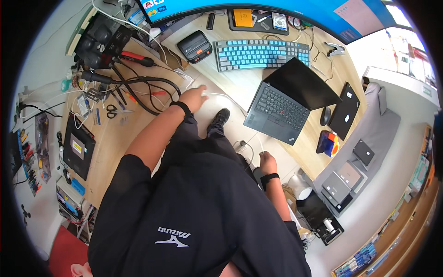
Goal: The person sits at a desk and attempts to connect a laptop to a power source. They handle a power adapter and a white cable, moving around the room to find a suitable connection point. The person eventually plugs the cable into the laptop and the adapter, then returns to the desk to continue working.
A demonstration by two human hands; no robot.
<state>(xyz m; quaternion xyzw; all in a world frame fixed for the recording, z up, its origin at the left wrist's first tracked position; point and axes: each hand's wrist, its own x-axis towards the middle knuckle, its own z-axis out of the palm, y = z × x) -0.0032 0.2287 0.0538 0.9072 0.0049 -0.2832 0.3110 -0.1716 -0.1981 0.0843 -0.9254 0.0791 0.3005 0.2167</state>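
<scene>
Between my two hands runs a thin white cable, its middle stretch hidden beneath an open black laptop. My left hand is closed on the cable, over the gap between the two desks. Lower and to the right, my right hand grips the cable's other visible stretch, just off the front edge of the right desk. The laptop sits at that desk's edge, one corner toward me, its screen dark. Neither hand touches it. Whatever end of the cable lies inside either fist is hidden.
Behind the laptop lie a blue and grey keyboard and a small black printer. A mouse and a closed black laptop are to its right. Scissors and thick black cables cover the left desk.
</scene>
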